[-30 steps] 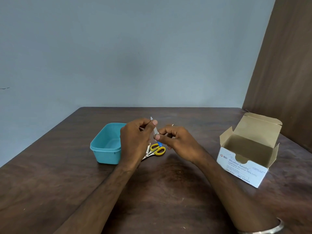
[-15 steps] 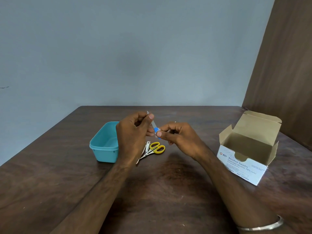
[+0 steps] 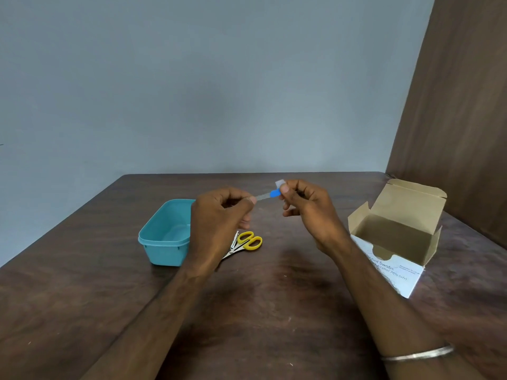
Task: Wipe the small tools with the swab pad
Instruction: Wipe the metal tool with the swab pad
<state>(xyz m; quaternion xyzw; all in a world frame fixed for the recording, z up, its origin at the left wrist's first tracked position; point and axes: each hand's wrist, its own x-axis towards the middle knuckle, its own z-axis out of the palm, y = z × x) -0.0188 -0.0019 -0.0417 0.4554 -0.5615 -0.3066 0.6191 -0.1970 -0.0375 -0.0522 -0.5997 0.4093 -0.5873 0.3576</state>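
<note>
at the frame's centre, above the worktop (image 3: 274, 311), our left hand (image 3: 219, 223) pinches the metal end of the small file (image 3: 267, 195); our right hand (image 3: 307, 212) pinches the white swab pad (image 3: 279, 184) against its blue tip. scissors (image 3: 247, 242) lie below.

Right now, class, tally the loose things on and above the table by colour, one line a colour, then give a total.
Blue or teal: 2, the tub and the file held in both hands
Yellow: 1, the scissors
White: 2, the swab pad and the swab box
Silver: 1, the clipper beside the scissors
Total: 6
</note>
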